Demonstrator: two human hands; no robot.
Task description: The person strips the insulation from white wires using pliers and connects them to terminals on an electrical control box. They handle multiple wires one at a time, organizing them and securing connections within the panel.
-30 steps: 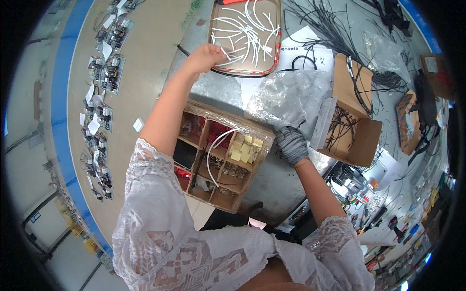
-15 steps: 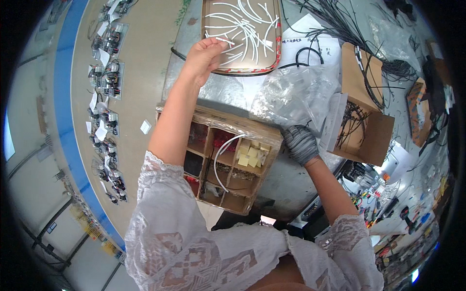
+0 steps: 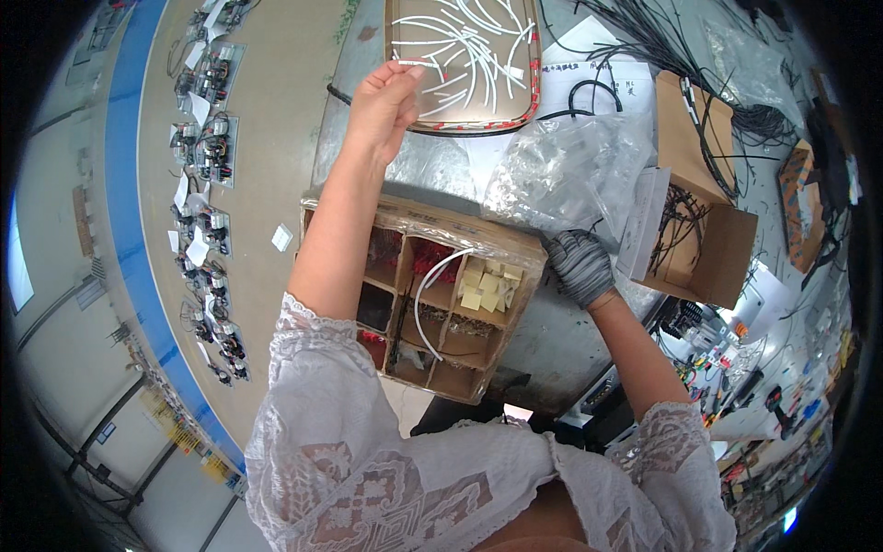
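My bare left hand (image 3: 384, 106) is closed in a pinch at the near left corner of a shallow tray (image 3: 504, 103). A short white tube (image 3: 418, 64) pokes out from its fingertips. Many more thin white tubes (image 3: 476, 55) lie fanned across the tray. On my right hand (image 3: 579, 267) is a grey striped glove. Its fingers are curled at the right edge of a divided cardboard box (image 3: 515, 241), and whatever they may hold is hidden. One long curved white tube (image 3: 420, 308) lies over the box's compartments.
Yellow blocks (image 3: 487, 287) fill one compartment. Beyond the glove lies a clear plastic bag (image 3: 561, 175), with paper sheets behind it. To the right stand an open carton (image 3: 717, 258) of short black wires and a bundle of black cables (image 3: 644, 46). Wired assemblies (image 3: 213, 147) line the left side.
The whole view has shifted slightly. My left hand has turned a little and still pinches the white tube over the tray's corner. My right hand stays beside the box.
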